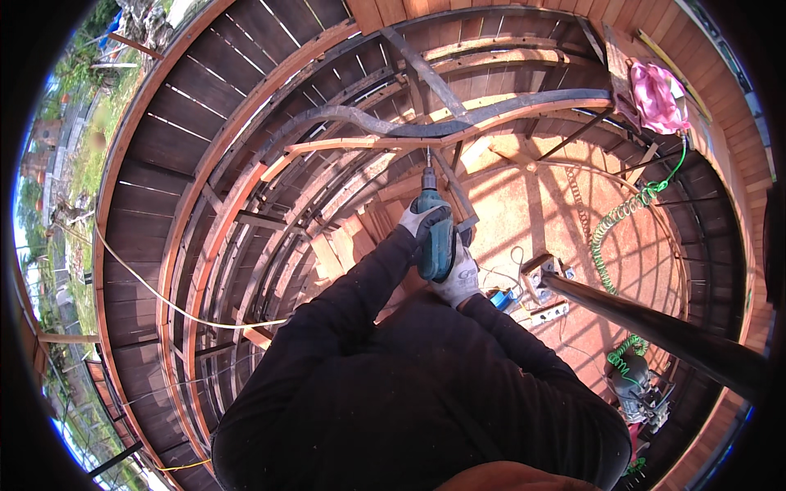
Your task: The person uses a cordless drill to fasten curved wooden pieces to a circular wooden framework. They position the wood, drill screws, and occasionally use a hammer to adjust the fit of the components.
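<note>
We reach both arms forward from the lower edge, dark sleeves converging ahead of our chest. Our left hand [422, 218], in a white glove, sits higher with its grip closed; our right hand [458, 280], gloved too, closes just below it, wrists nearly touching.

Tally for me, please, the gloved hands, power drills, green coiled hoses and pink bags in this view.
Gloved hands: 2, the left hand and right hand, both gripping the drill.
Teal power drills: 1.
Green coiled hoses: 1, trailing across the floor.
Pink bags: 1.
Total: 5.
</note>
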The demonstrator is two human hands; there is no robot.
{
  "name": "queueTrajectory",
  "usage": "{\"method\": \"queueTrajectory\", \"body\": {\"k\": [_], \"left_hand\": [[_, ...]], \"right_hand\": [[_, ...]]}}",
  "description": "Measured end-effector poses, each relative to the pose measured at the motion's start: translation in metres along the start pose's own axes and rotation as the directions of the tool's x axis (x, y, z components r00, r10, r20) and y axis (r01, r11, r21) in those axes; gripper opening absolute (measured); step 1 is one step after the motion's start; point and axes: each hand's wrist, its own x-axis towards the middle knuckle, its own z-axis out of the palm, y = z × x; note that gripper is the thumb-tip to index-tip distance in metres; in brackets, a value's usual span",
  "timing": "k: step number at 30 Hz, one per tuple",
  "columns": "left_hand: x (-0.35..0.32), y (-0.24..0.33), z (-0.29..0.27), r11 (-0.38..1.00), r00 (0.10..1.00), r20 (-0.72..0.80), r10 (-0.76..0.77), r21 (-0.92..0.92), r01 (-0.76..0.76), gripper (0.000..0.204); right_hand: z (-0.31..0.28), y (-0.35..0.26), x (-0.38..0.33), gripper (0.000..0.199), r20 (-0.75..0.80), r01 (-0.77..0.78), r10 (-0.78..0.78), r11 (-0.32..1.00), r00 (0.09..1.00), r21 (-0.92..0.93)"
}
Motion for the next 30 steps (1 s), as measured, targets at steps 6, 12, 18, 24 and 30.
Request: {"method": "queueTrajectory", "body": {"k": [6,12,18,24,30], "left_hand": [[-0.002,0.007,0.001,0.998,1.000,-0.005,-0.005,0.055,0.005,0.032],[0.003,0.001,-0.003,0.998,0.998,0.029,-0.056,0.014,0.056,0.037],[0.002,0.004,-0.002,0.998,0.999,0.007,-0.047,0.050,0.047,0.035],[-0.002,0.012,0.004,0.999,1.000,0.018,-0.015,0.030,0.015,0.029],[-0.001,0.008,-0.001,0.999,1.000,-0.001,-0.031,0.044,0.031,0.029]], "right_hand": [[0.004,0.003,-0.001,0.094,-0.019,0.012,-0.012,1.000,1.000,-0.002],[0.003,0.000,0.000,0.100,0.013,0.006,-0.005,1.000,1.000,-0.030],[0.001,-0.003,0.002,0.101,0.046,-0.025,0.026,0.999,0.999,-0.028],[0.005,0.005,0.000,0.099,0.004,0.019,-0.019,1.000,1.000,-0.023],[0.006,0.002,0.002,0.099,-0.006,0.027,-0.027,0.999,1.000,-0.030]]}}
